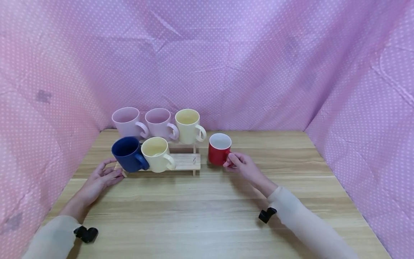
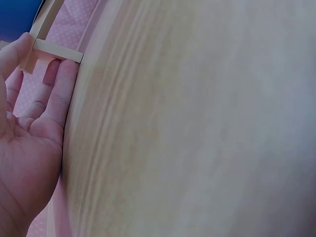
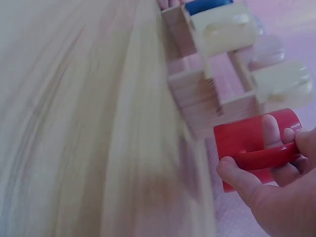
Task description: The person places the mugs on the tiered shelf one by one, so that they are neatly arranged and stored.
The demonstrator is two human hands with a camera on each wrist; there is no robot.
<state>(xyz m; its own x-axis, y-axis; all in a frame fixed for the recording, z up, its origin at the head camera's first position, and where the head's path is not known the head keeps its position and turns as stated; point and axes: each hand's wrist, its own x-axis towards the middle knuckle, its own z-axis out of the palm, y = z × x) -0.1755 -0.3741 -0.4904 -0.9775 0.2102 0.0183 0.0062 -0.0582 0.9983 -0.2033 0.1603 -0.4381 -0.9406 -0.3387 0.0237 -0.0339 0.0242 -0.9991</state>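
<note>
In the head view my right hand [image 1: 242, 166] grips the handle of a red mug [image 1: 217, 154] with a white inside, upright just right of the wooden rack [image 1: 184, 162]. The right wrist view shows its fingers through and around the handle of the red mug [image 3: 242, 136]. My left hand [image 1: 100, 180] holds the rack's left end, thumb at the shelf edge and fingers against the leg, as the left wrist view shows. On the lower shelf stand a dark blue mug [image 1: 127, 158] and a cream mug [image 1: 155, 156]; its right end is bare.
Along the upper shelf stand two pale pink mugs, one at the left [image 1: 126, 122] and one in the middle [image 1: 158, 124], and another cream mug [image 1: 187, 127] at the right. A wood-grain table [image 1: 194, 216] lies beneath. Dotted pink cloth [image 1: 226, 64] hangs behind and at both sides.
</note>
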